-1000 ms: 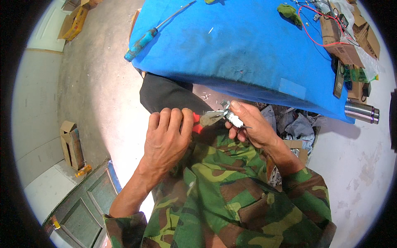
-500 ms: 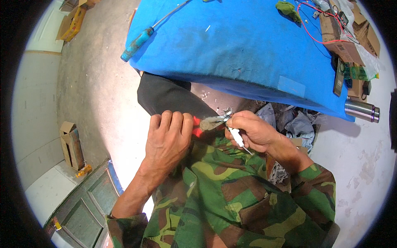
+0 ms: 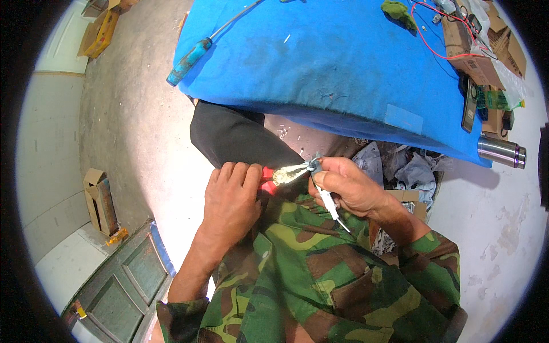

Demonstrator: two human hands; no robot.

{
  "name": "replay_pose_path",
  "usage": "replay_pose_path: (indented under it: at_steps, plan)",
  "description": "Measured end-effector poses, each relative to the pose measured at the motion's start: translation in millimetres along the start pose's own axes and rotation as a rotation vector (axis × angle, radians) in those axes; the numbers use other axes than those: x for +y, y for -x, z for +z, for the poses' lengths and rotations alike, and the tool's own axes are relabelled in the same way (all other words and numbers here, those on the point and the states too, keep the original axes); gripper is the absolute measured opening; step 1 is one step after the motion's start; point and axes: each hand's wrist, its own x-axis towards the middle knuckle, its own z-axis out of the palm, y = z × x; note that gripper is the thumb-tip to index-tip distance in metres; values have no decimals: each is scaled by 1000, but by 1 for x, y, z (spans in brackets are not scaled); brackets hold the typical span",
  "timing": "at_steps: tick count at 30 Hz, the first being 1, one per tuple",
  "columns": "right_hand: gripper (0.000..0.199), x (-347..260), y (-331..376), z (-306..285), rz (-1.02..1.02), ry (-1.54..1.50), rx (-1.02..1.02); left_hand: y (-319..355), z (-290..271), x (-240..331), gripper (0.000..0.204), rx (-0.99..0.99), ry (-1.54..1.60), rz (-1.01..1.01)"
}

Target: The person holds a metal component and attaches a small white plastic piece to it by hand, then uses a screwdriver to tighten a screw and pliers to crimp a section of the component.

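Above my lap, my left hand [image 3: 233, 193] is wrapped round the red handles of a pair of pliers [image 3: 284, 176]. The jaws point right and meet a small grey metal piece [image 3: 313, 166] at my right fingertips. My right hand [image 3: 350, 186] pinches this small part, which has a white plastic body [image 3: 327, 201] and a thin pale rod slanting down to the right. Its exact kind is not clear. My right fingers cover some of it, and my left fingers hide most of the plier handles.
A blue-covered table [image 3: 320, 63] lies ahead, with a blue-handled screwdriver [image 3: 191, 60] at its left edge. On its right are a green cloth [image 3: 398, 14], a red wire [image 3: 424, 43] and cardboard. Under it lie grey scraps [image 3: 414, 171]. A metal cylinder [image 3: 503, 151] sits at the right corner.
The pliers have turned slightly, so their face now catches the light. My left hand has dropped a little, and the white part in my right hand has tilted slightly, showing more of itself.
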Motion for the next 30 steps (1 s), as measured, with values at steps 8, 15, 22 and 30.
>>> replay_pose_path:
  at_steps: [8,15,22,30]
  plan:
    - [24,-1,3,9,-98,130,25,4,2,-10,46,-160,255,-88]
    - [20,0,-1,9,-113,168,29,8,3,-6,51,-106,196,-101]
    - [22,16,-10,8,-52,273,207,0,2,1,26,49,-191,17]
    - [37,24,-14,8,-197,339,227,-2,3,0,27,97,-189,-11]
